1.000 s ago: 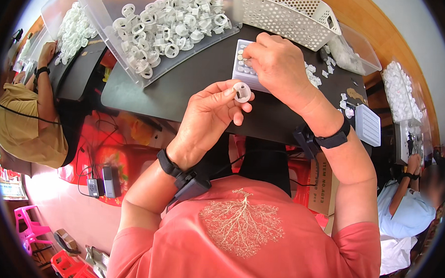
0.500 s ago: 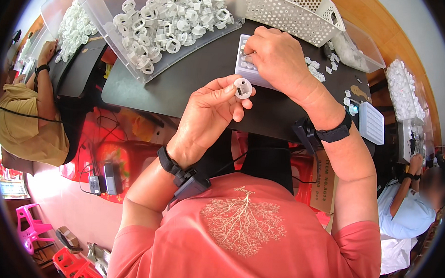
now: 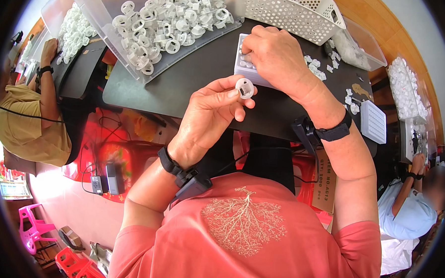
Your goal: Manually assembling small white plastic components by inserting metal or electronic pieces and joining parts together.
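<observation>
My left hand [image 3: 215, 100] pinches a round translucent white plastic housing [image 3: 245, 88] between thumb and fingers, its face with a rectangular slot turned up. Beyond it, my right hand [image 3: 276, 54] reaches over a white tray [image 3: 244, 74] holding rows of small round silvery pieces. The right fingertips are bent together down at the tray's left part. Whatever they grip, if anything, is hidden behind the hand. At the back left, many similar white housings [image 3: 174, 25] are heaped in a clear plastic bin [image 3: 158, 72] tipped toward me.
A perforated white basket [image 3: 292, 18] and a clear box [image 3: 365, 58] stand at the back right. Small white parts [image 3: 315, 69] lie scattered on the dark table [image 3: 150, 97]. A second white tray [image 3: 373, 121] sits at the right edge. Other people work at far left and far right.
The housing in my left hand has tilted slightly and shifted a little right. My right hand stays at the tray with its fingers barely moved.
</observation>
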A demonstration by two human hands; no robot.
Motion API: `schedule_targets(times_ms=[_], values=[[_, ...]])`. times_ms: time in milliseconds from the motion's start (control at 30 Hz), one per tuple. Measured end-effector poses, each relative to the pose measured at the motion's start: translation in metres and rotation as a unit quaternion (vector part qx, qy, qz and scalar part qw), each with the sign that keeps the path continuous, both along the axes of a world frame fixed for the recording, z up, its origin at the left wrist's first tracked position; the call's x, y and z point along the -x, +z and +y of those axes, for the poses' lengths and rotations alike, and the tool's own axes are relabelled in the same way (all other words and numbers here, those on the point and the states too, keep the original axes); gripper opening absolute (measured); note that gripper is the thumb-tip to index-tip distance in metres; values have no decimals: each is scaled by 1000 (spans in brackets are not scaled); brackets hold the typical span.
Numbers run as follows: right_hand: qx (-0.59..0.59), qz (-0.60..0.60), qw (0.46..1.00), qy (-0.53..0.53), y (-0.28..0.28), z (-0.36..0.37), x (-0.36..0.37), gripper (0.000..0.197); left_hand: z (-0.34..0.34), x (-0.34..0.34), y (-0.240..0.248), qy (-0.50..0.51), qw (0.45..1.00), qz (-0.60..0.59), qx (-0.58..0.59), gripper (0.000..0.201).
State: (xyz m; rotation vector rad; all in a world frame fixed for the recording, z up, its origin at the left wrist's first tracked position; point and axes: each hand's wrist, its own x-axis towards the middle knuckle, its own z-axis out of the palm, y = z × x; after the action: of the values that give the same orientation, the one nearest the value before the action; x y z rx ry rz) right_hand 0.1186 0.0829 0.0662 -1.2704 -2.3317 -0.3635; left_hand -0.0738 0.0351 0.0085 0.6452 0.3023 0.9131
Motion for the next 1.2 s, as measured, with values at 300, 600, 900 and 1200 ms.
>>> schedule_targets(times_ms=[300, 600, 900, 1200], values=[[-40, -39, 998, -11, -2, -3, 0, 9, -2, 0, -2, 12, 1000, 7, 1, 33], [-50, -18, 999, 6, -3, -3, -3, 8, -4, -1, -1, 15, 1000, 11, 4, 32], [154, 314, 931, 104, 17, -95, 20, 6, -4, 0, 5, 83, 996, 8, -29, 36], [359, 544, 757, 44, -27, -114, 43, 5, -11, -17, 17, 53, 998, -21, 25, 34]])
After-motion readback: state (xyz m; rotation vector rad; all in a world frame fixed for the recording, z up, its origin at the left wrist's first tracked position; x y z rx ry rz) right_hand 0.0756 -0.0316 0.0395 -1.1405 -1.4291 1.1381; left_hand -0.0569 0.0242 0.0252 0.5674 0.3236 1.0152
